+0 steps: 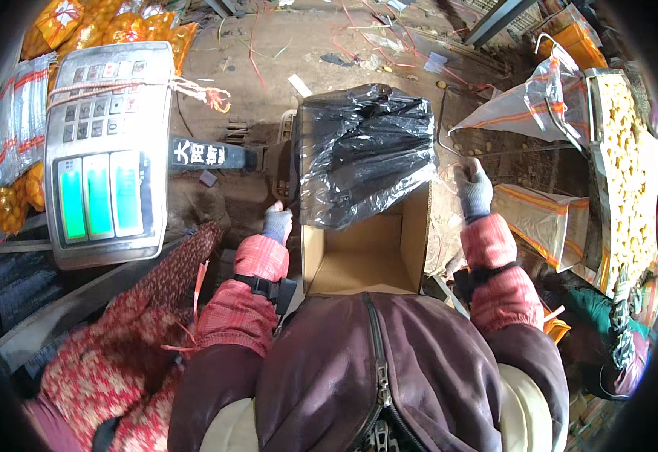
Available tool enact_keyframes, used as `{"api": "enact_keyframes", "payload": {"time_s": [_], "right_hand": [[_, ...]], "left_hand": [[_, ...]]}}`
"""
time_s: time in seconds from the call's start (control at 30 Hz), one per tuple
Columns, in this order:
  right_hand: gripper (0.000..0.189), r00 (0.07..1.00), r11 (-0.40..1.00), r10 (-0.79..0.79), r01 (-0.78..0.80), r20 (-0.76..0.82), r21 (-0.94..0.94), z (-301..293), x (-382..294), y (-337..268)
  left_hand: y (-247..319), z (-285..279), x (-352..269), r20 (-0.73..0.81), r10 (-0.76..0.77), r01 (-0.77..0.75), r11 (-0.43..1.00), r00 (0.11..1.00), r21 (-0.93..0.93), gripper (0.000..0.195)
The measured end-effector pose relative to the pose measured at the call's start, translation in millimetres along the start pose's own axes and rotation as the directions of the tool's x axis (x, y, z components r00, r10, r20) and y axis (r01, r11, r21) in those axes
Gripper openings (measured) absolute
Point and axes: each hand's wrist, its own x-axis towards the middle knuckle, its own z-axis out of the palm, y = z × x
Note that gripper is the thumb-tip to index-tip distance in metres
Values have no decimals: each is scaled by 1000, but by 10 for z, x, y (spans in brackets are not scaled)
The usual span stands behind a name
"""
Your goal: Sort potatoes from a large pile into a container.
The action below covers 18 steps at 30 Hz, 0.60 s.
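An open cardboard box (363, 248) stands right against the front of my jacket. Black plastic bag film (368, 147) lies over its far part, leaving the near inside bare. To the box's left is my left hand (277, 221), in a grey glove with bare fingertips, its fingers curled. My right hand (473, 189), gloved the same way, is closed up to the right of the box and apart from it. A thin bent metal rod (444, 121) ends close by its fingers; whether the hand holds it cannot be told.
A scale display (108, 152) on a post (210, 155) stands at left, before orange net bags (131, 28). At right, clear bags (538, 220) hang beside a tray of small pale-yellow produce (626, 181). Red string (255, 51) litters the dirt floor. Patterned red cloth (114, 350) is at lower left.
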Motion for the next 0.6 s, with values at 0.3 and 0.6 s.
{"api": "enact_keyframes", "payload": {"time_s": [0.3, 0.6], "right_hand": [[41, 350, 185, -332, 935, 876, -303, 858, -514, -1105], [20, 420, 446, -610, 883, 672, -147, -341, -923, -747]], "left_hand": [[599, 12, -372, 221, -236, 277, 945, 946, -176, 13], [1099, 204, -1046, -97, 267, -250, 955, 959, 158, 36]]}}
